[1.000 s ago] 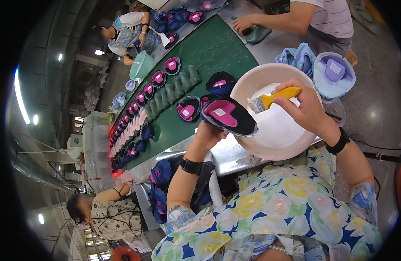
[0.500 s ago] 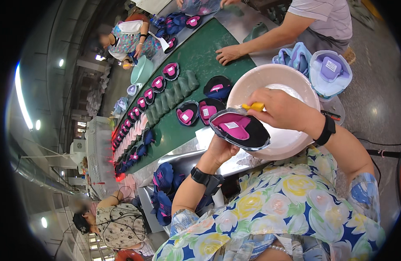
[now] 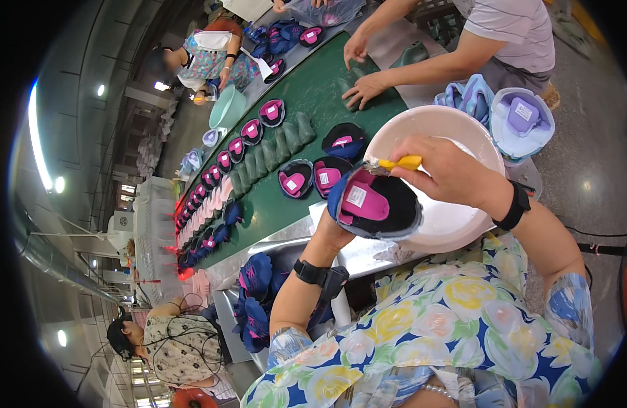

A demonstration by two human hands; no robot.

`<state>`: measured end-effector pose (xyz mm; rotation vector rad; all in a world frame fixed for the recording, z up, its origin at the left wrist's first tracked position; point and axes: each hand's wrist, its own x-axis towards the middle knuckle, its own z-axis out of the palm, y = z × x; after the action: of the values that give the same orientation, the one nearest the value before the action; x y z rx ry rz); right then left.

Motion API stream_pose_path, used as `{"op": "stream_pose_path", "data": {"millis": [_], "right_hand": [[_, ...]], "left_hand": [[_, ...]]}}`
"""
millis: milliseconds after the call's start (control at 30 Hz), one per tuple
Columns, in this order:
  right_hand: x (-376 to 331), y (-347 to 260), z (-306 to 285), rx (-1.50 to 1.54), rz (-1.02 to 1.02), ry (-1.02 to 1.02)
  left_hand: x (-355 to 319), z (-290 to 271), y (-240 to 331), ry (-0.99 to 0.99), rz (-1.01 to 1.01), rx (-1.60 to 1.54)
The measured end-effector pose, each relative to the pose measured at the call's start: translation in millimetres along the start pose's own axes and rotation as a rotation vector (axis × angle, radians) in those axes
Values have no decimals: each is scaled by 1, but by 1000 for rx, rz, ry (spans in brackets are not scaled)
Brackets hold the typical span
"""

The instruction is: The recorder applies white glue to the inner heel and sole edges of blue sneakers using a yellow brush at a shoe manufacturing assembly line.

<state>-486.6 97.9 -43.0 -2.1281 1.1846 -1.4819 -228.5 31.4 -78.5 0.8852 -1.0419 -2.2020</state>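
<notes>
Right hand (image 3: 449, 170): we see it closed around a yellow-handled brush (image 3: 397, 163), the tip touching the shoe upper's rim.
Left hand (image 3: 330, 234): mostly hidden beneath the dark blue shoe upper (image 3: 374, 204) it holds up; we cannot make out its fingers.
Shoe upper: over the near edge of the pale pink basin (image 3: 442, 122), covering part of it.
Label: a small white rectangle on the pink insole, print too small for us to make out.
Green belt (image 3: 313, 95): rows of similar blue-and-pink uppers run away to the left.
Another person's hands (image 3: 364, 88): resting on the belt beyond the basin.
Cut off: that person's head is out of view.
</notes>
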Motion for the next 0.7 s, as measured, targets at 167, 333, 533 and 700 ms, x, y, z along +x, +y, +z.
{"op": "stream_pose_path", "data": {"millis": [167, 333, 533, 700], "right_hand": [[-16, -4, -12, -24, 161, -214], [-8, 2, -8, 7, 2, 41], [-14, 2, -10, 21, 171, -80], [-10, -27, 20, 181, 255, 15]], "left_hand": [[-7, -25, -2, -10, 122, 26], [-1, -14, 3, 1, 79, 116], [2, -24, 4, 76, 326, 77], [1, -65, 0, 140, 537, 91]]}}
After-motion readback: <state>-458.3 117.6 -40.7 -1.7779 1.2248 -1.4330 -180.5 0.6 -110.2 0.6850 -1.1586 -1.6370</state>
